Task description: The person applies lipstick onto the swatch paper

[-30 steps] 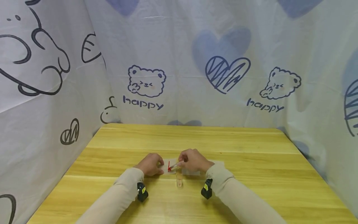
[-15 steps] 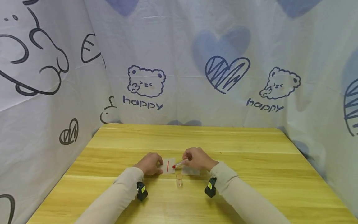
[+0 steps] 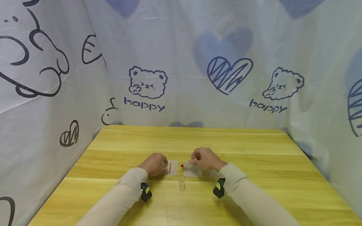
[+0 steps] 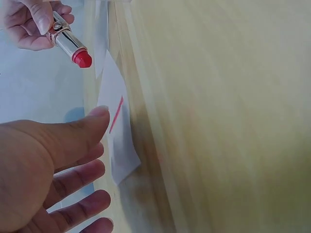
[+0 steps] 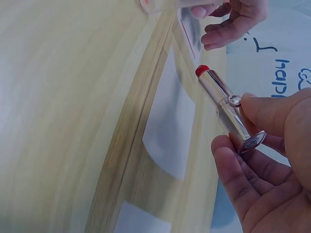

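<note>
My right hand (image 3: 208, 160) pinches a lipstick (image 5: 218, 94) between thumb and fingers. Its red tip (image 5: 202, 71) is bare and points left, above the gap between two paper pieces. The tube is shiny and metallic, with a round stud at its middle. At the left lies a white paper piece (image 3: 174, 169) with one straight red line (image 4: 116, 114) across it. Beside that paper's left end is my left hand (image 3: 154, 164), thumb and fingers spread apart and partly over it in the head view. A transparent cap (image 3: 181, 182) stands on the table just in front of the papers.
A second white paper piece (image 3: 193, 172), unmarked, lies below the right hand. Farther right a third piece (image 3: 214, 173) is partly covered by the right wrist. All rest on a wood-grain table (image 3: 254, 194), bounded by a printed white curtain (image 3: 181, 94) behind and at both sides.
My right hand has moved right with the lipstick, from the left paper's red line to the gap before the middle paper. The left hand has shifted slightly over its paper.
</note>
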`<move>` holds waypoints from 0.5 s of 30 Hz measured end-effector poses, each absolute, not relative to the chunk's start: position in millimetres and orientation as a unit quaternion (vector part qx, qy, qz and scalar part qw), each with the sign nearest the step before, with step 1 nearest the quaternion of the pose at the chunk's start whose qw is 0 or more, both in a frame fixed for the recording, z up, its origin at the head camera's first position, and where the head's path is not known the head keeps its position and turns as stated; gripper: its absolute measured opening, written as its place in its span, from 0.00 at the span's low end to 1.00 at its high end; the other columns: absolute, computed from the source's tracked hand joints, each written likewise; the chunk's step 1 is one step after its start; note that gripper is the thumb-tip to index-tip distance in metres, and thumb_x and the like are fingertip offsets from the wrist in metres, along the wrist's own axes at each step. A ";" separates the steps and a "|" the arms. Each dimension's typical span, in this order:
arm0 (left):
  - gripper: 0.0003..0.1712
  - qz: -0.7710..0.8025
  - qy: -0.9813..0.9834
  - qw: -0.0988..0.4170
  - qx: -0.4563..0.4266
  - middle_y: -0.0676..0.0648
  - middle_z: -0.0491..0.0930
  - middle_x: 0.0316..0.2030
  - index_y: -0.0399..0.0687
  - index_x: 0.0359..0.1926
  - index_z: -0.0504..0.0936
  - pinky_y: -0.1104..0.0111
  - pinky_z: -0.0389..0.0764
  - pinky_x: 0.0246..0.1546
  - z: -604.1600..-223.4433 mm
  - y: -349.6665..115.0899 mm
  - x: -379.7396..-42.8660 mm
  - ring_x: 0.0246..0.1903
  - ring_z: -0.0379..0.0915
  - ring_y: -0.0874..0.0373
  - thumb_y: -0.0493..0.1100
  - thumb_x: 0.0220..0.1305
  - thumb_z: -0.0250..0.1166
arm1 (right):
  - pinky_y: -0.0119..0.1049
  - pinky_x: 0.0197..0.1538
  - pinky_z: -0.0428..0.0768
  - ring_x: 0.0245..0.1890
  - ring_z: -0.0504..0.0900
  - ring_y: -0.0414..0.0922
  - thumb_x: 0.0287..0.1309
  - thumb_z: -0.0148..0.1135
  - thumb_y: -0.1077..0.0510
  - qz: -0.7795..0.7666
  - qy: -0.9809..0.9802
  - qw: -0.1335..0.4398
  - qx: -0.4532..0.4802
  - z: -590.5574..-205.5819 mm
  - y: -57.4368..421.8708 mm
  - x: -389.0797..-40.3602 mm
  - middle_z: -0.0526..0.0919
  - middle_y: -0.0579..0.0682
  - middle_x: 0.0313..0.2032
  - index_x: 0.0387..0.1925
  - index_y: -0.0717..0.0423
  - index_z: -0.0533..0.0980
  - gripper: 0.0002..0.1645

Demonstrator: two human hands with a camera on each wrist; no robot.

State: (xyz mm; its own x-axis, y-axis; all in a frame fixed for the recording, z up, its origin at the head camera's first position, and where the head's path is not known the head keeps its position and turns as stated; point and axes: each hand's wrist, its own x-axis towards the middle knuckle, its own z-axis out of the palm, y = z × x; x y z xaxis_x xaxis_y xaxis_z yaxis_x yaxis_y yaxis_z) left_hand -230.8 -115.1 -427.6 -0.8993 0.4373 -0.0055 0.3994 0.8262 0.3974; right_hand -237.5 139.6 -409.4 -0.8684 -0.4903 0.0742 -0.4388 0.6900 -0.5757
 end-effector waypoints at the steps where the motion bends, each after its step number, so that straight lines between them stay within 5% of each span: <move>1: 0.14 0.197 0.954 0.045 0.222 0.43 0.83 0.41 0.39 0.39 0.85 0.56 0.75 0.53 -427.1 -114.1 -231.0 0.48 0.77 0.45 0.42 0.53 0.75 | 0.36 0.33 0.74 0.26 0.73 0.39 0.61 0.66 0.57 -0.302 0.919 0.042 -0.251 -409.2 140.7 -237.8 0.79 0.41 0.27 0.33 0.53 0.80 0.04; 15: 0.15 0.214 0.949 0.072 0.220 0.42 0.81 0.48 0.39 0.45 0.84 0.55 0.72 0.57 -419.9 -96.3 -232.4 0.54 0.73 0.44 0.43 0.59 0.72 | 0.36 0.32 0.73 0.25 0.72 0.40 0.60 0.67 0.56 -0.303 0.923 0.041 -0.234 -407.6 159.0 -242.8 0.78 0.42 0.26 0.32 0.52 0.80 0.05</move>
State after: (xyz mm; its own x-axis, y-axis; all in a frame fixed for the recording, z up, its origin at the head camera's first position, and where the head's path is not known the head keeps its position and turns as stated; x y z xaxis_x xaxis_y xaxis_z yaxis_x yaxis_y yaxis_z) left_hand -232.4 -96.3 -419.9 -0.8925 0.4490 -0.0429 0.3873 0.8117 0.4372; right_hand -242.8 159.0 -407.6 -0.8869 -0.4571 0.0659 -0.4073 0.7069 -0.5782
